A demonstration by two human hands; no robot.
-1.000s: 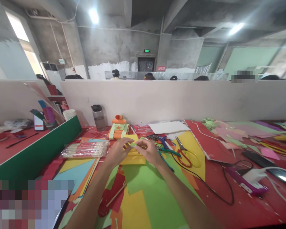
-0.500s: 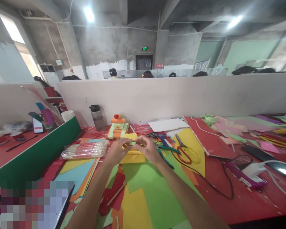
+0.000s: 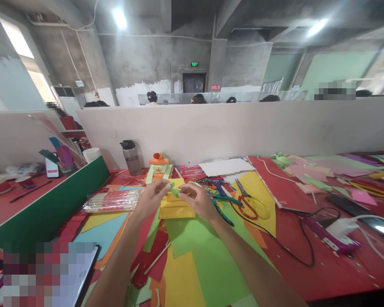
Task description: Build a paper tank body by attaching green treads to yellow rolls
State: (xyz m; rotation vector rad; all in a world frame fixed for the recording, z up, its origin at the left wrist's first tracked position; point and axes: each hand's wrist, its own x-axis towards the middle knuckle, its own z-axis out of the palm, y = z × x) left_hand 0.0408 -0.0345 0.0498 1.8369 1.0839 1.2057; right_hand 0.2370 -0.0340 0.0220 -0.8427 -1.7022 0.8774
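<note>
Between my left hand [image 3: 153, 197] and my right hand [image 3: 196, 199] is a small piece of light green paper [image 3: 174, 190]. The fingertips of both hands pinch it from either side, and its exact shape is hard to make out. Just below and behind it stands a folded yellow paper model [image 3: 177, 209], partly covered by my hands. Green paper sheets [image 3: 208, 247] lie under my forearms. Behind my left hand is an orange and pale green paper model [image 3: 159, 168] with a star on it.
Scissors [image 3: 248, 200], teal-handled pliers [image 3: 225, 209] and a blue glue gun [image 3: 218, 186] lie to the right. A purple power strip [image 3: 333, 238] with cables sits farther right. At left are wrapped sticks [image 3: 113, 200], a water bottle [image 3: 131, 157] and a green divider [image 3: 51, 200].
The green paper piece shows more between my fingers and looks turned or bent. My left hand has shifted slightly to the left, widening the gap between my hands.
</note>
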